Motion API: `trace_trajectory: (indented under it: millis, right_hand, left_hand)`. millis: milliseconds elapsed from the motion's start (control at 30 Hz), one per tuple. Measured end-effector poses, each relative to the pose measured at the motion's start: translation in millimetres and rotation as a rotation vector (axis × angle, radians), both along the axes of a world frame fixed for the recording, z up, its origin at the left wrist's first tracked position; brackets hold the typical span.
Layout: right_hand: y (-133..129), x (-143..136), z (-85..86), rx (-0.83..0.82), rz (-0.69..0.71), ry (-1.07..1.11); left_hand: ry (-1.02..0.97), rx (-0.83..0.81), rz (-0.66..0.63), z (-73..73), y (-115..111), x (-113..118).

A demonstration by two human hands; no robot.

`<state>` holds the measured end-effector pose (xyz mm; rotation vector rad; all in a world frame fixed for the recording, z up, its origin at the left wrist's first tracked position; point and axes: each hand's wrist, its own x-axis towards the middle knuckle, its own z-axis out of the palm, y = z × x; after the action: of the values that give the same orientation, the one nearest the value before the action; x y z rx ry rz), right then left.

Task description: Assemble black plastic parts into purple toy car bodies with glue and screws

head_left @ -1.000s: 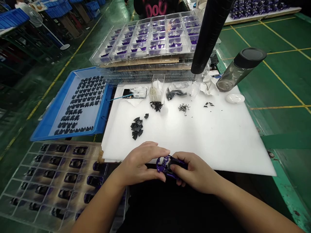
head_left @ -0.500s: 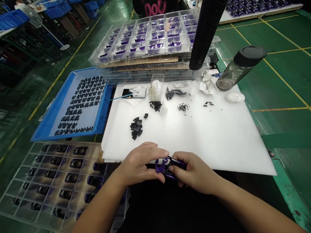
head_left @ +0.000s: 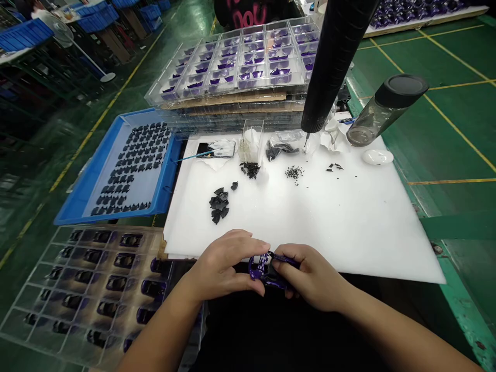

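A purple toy car body (head_left: 271, 279) is held between my two hands, just off the front edge of the white board (head_left: 310, 217). My left hand (head_left: 227, 266) has its thumb and fingers around the left end of the body. From the other side my right hand (head_left: 312, 274) grips it, thumb pressed on top and fingers curled behind. On the board beyond lie a heap of black plastic pieces (head_left: 219, 204), a pile of small black screws (head_left: 294, 173) and a clear box (head_left: 251, 142).
A black power screwdriver (head_left: 333, 67) hangs over the board. On the left are a blue tray (head_left: 166, 170) of black parts and a clear compartment tray (head_left: 39, 279) with car bodies. Stacked clear trays (head_left: 232, 85) stand behind; a bottle (head_left: 387, 111) stands at right.
The car body has tilted slightly in my hands, showing more of its near purple side. The screwdriver appears larger and lower, with its bit now in sight. The whole view has shifted slightly.
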<state>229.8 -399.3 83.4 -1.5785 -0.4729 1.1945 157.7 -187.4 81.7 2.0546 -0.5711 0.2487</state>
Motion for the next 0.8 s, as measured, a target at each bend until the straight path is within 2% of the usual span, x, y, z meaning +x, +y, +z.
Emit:
trace_trajectory:
  millis: [100,300,800]
  right_hand:
    - [-2,2,0.3,-0.012,-0.014,0.094]
    - [-12,10,-0.8,0.108,0.030,0.341]
    - [-11,7,-1.6,0.112,-0.011,0.301]
  left_hand:
    - [0.016,0.012,0.022,0.1,2,0]
    - [0.080,-0.083,0.054,-1.0,9,-1]
    - [0.053,-0.096,0.051,0.2,3,0]
